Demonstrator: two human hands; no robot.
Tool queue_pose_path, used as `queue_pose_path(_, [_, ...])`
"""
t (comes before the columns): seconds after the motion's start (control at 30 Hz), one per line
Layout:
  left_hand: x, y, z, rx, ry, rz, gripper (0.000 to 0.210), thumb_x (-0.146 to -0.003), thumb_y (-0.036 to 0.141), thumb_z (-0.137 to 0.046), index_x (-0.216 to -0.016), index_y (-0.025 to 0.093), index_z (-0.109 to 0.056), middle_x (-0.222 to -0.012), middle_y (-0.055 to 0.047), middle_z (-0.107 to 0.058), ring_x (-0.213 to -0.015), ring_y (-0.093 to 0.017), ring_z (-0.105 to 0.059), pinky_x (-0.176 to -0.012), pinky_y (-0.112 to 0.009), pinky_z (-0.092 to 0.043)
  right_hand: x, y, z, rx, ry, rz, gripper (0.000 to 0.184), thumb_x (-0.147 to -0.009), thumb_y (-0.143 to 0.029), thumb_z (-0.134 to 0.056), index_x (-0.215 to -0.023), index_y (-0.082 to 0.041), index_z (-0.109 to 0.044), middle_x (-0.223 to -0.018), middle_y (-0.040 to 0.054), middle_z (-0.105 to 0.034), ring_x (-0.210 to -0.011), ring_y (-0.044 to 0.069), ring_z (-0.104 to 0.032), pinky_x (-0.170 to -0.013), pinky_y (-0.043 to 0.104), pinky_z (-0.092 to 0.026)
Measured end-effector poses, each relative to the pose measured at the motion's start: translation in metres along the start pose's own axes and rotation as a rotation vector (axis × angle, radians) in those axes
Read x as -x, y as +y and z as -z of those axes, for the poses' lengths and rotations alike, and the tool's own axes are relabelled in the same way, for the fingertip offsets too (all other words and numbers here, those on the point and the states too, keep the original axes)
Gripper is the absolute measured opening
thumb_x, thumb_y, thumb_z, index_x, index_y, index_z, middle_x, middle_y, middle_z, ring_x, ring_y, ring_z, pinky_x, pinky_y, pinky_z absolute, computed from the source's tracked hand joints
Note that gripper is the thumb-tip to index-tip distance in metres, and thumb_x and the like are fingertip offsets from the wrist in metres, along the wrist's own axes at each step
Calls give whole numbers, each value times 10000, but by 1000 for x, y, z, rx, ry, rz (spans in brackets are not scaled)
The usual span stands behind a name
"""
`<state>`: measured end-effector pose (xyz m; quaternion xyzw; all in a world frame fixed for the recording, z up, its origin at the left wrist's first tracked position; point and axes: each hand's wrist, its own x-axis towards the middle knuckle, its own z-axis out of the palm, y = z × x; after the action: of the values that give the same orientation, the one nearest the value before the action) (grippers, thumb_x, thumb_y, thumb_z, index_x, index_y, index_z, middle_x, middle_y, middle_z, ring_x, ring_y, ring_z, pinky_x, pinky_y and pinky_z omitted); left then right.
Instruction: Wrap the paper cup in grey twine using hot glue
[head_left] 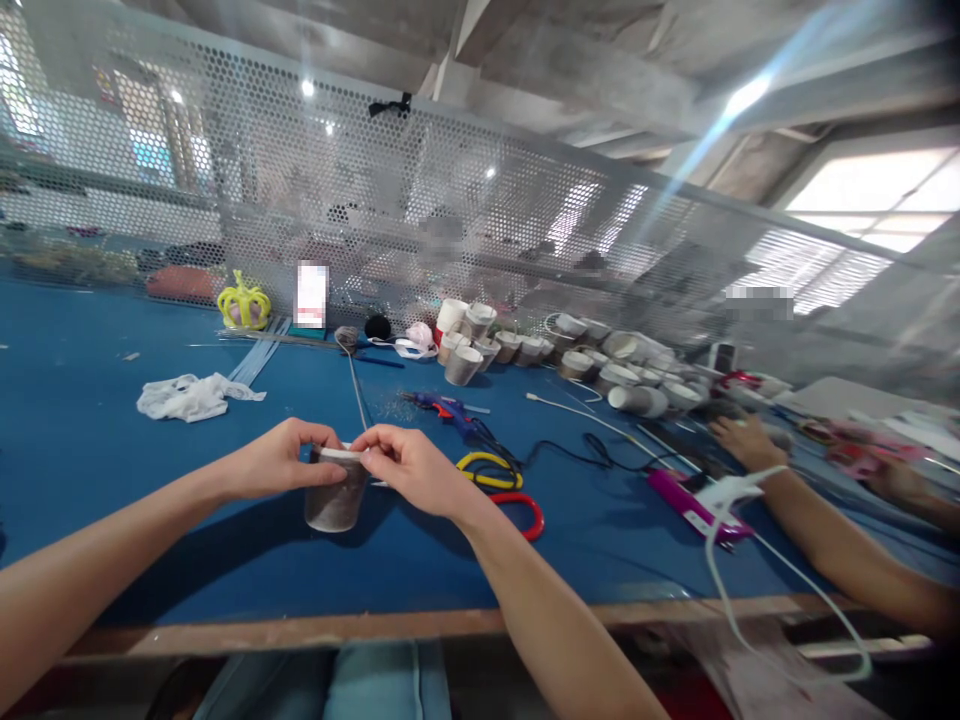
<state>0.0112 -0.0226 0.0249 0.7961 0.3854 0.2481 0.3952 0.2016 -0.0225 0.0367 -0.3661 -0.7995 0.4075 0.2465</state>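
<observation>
Roughly upright cup point(332, 503), axis vertical, mouth upward

The left grip point(281, 462) hides part of the grey cup point(330, 508); the white panel point(312, 294) is pixelated; a co-worker's forearm point(847, 545) (far right) is cut off.

Cup point(331, 508) over table point(225, 585), lower left of centre; cloth point(184, 398) mid-left of frame; scissors point(538, 517) right of cup, glue gun point(466, 426) behind them; more cups point(463, 367) centre-right, before mesh panel point(465, 200).
</observation>
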Motion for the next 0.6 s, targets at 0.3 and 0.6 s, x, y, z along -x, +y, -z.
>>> queue_pose_path(0.3, [0,-2,2,0,-8,7,284,-721,377,-524,-775,106,-585,-710,-6,-558,-686,-130,-481,-638,-216,-385,1,-2,-2,-5,7,-62,140,-761,-230,-446,-803,-130,-534,-543,-48,-412,-480,52,-336,-450,188,-258])
queue_pose_path(0.6, [2,6,-4,6,66,41,245,-745,338,-479,-746,107,-561,-662,1,-526,-624,-109,-443,-596,-213,-357,-2,-5,-8,27,74,-70,95,-727,-157,-461,-782,-129,-533,-546,-51,-432,-490,49,-354,-463,180,-272])
